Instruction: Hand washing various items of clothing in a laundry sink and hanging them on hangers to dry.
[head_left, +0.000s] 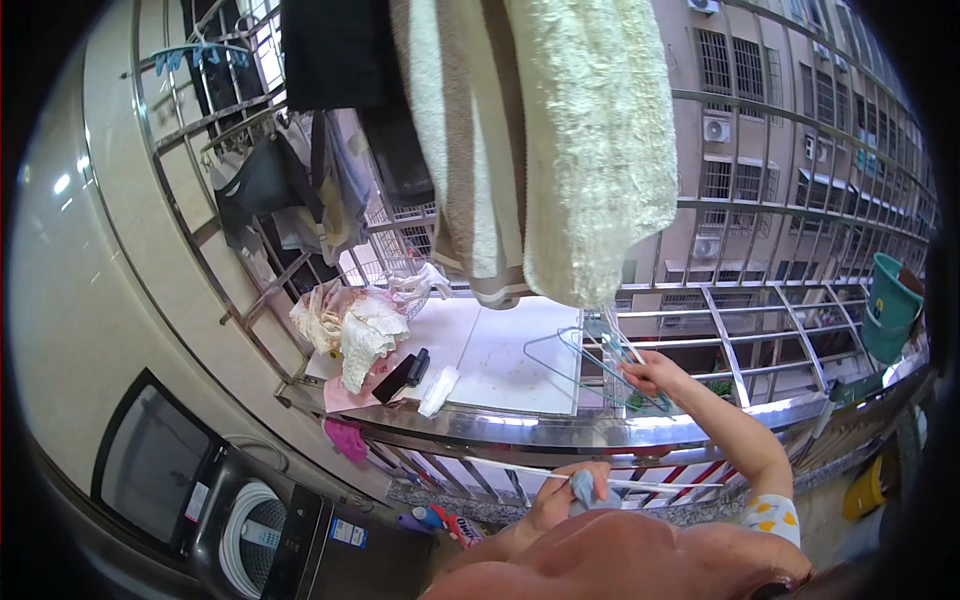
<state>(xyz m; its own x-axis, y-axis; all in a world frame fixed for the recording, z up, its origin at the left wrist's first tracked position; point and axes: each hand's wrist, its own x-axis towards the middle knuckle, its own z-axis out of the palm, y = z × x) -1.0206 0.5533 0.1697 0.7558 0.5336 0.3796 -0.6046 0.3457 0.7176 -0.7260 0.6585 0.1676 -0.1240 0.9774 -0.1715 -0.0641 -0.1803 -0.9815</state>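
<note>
My right hand is raised over the metal ledge, its fingers closed around several thin hangers, some white and some blue-green. The hangers splay out to the left, across the edge of a white board. Lower down, close to my body, my left hand grips a crumpled grey-blue cloth. A long thin white bar runs past the left fingers; whether it belongs to a hanger I cannot tell. Cream and brown-striped towels hang above and in front of both hands.
Dark garments hang beside the towels. Lacy cloth, a black object and a white packet lie on the ledge. An open top-loading washing machine stands lower left. Metal window bars carry a green bucket.
</note>
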